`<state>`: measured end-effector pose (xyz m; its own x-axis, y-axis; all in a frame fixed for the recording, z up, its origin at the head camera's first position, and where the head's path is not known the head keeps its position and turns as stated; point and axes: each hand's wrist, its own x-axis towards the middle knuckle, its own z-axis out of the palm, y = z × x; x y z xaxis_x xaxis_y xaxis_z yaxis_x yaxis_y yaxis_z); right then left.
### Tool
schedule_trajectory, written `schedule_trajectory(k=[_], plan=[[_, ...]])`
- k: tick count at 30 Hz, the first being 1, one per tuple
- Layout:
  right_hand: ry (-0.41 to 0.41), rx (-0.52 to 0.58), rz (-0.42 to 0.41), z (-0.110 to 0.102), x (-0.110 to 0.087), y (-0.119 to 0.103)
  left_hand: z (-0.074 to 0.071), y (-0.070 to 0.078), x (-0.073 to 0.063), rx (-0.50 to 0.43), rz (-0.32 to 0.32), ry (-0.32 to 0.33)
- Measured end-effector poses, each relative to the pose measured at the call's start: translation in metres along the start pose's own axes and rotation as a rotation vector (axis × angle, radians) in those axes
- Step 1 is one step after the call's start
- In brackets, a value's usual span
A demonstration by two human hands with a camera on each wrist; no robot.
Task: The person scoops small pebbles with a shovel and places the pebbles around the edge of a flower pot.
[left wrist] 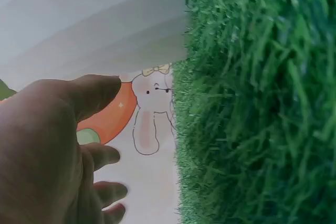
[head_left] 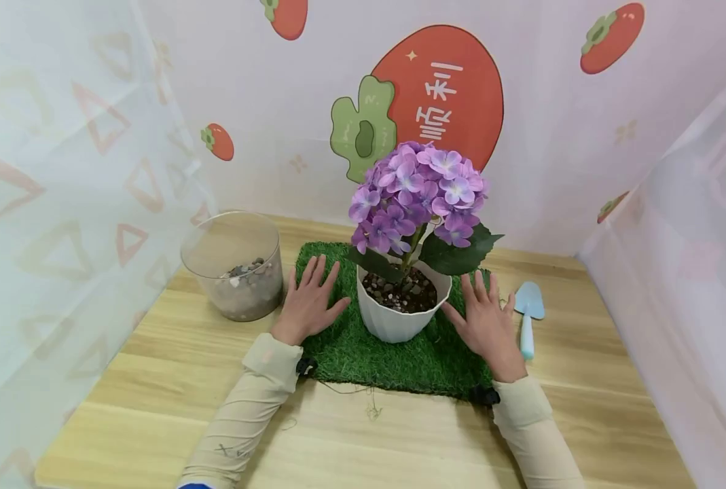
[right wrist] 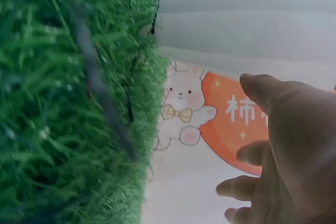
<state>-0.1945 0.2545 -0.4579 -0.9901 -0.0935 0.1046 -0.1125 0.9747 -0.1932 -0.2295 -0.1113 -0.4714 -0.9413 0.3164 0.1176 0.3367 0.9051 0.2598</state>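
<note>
While hands (head_left: pixel 309 304) (head_left: pixel 487 329) flank it w/ fingers spread, potted plant (head_left: pixel 413 246) stands upright, long axis vert., bloom (head_left: pixel 418 193) up.

I see a fluted white pot (head_left: pixel 393 324) standing upright on green turf (head_left: pixel 387 368). Purple blooms (head_left: pixel 418 193) top it, above dark, pebbly soil (head_left: pixel 420 293).

2 arms (head_left: pixel 240 414) (head_left: pixel 536 428) forward, fingers (head_left: pixel 318 270) (head_left: pixel 481 288) spread

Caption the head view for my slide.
Left hand and right hand, both spread, flank a white pot of purple flowers on green turf.
</note>
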Motion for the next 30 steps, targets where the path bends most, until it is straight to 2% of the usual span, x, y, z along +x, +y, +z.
schedule_trajectory(k=[2,5,9,14,17,20,23,27,30], plan=[[0.009,0.001,-0.011,-0.004,0.0,0.0,-0.002,-0.002,0.0,-0.034,0.007,-0.015],[0.042,-0.008,-0.052,-0.012,0.001,0.001,-0.01,-0.004,-0.002,-0.098,0.036,-0.002],[0.14,-0.001,-0.082,-0.025,-0.001,0.004,-0.026,-0.003,-0.002,-0.18,0.088,0.035],[0.288,0.034,-0.07,-0.042,-0.007,0.011,-0.053,0.005,-0.001,-0.182,0.146,0.085],[0.336,0.038,-0.071,-0.052,-0.011,0.018,-0.073,0.011,-0.003,-0.163,0.18,0.129],[0.32,0.037,-0.045,-0.061,-0.015,0.026,-0.093,0.013,-0.009,-0.12,0.208,0.184],[0.295,0.032,-0.009,-0.068,-0.018,0.035,-0.109,0.009,-0.018,-0.061,0.214,0.24],[0.27,0.024,0.042,-0.069,-0.023,0.05,-0.122,-0.007,-0.028,-0.024,0.162,0.267],[0.24,0.017,0.086,-0.064,-0.027,0.062,-0.126,-0.023,-0.035,-0.026,0.138,0.299]])
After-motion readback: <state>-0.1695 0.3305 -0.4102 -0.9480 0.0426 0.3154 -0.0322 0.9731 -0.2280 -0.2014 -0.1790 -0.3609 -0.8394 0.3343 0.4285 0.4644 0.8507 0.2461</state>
